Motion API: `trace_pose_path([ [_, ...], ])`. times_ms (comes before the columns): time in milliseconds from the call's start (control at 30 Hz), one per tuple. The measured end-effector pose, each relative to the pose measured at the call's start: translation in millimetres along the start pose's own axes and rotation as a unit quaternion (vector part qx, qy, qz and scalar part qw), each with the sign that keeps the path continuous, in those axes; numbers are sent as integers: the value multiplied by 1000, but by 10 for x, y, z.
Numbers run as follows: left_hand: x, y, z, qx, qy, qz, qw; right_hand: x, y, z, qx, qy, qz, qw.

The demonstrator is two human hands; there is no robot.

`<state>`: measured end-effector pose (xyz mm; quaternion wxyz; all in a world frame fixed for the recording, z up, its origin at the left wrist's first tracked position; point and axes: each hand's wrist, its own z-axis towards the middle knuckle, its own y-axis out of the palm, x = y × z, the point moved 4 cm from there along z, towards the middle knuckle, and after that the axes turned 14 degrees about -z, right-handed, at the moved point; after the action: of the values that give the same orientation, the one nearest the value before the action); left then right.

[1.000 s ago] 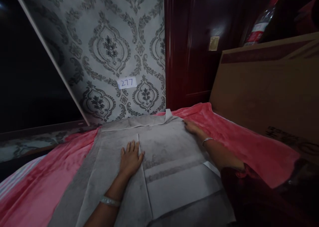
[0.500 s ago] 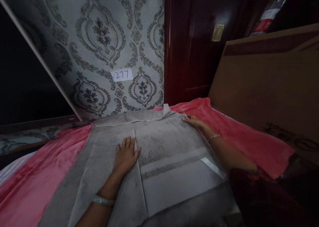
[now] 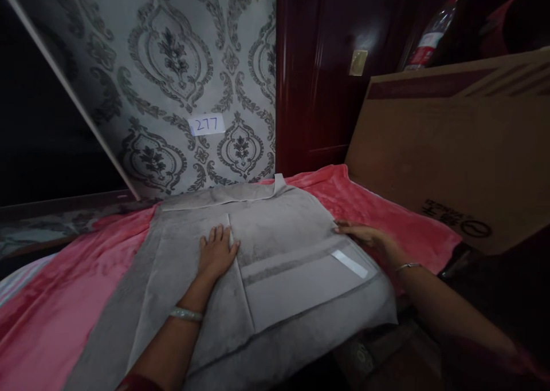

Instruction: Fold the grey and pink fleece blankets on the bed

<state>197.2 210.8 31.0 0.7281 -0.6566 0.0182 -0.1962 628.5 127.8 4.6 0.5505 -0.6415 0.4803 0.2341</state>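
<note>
While the left hand lies flat with fingers spread near the middle of the gray towel, the right hand rests open-palmed on the towel's right edge. Folded in layers, the towel lies across a pink blanket, beside a cardboard box.

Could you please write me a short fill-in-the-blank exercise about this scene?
1. The left hand lies flat on the grey ____.
2. The towel is spread over a ____ blanket.
3. The wall label reads ____.
4. The right hand touches the towel's ____ edge.

Missing words: towel; pink; 277; right
</note>
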Motion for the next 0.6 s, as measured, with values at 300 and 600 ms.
trace_pose_path([
  [300,-37,-4,-86,37,34,-189,981,-638,284,-893,115,-139,-6,984],
  [600,-442,-305,45,43,-97,-616,780,-2418,1858,-768,-134,-342,-24,930],
])
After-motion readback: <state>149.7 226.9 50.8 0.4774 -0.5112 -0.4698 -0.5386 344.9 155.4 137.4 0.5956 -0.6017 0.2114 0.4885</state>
